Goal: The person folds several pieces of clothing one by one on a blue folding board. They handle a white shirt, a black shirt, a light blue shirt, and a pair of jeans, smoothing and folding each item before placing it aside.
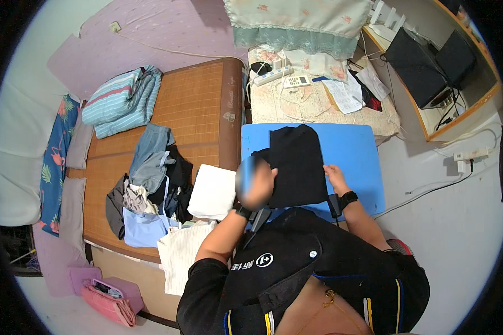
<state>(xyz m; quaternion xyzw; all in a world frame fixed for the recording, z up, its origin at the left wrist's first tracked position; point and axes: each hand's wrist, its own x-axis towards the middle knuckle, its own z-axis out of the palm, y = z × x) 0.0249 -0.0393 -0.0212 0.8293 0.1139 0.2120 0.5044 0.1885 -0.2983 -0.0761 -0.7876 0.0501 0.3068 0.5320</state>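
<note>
A black folded garment (297,166) lies on a blue tabletop (355,145) in front of me. At its left edge is my left hand (257,187), closed on the cloth with its fingertips at the border; a blurred patch covers part of this hand. A small black flap of the cloth sticks out beyond the fold, just above that hand. My right hand (335,180) pinches the garment's right edge, fingers curled. Dark bands circle both wrists, with a dark grey device beside each.
Left of the table, a bed with a brown mat (190,100) holds a folded white cloth (213,191), a heap of clothes (151,173) and a striped folded quilt (123,100). A pale striped garment (176,257) hangs over its edge. Behind stand a power strip (273,75) and papers (343,94).
</note>
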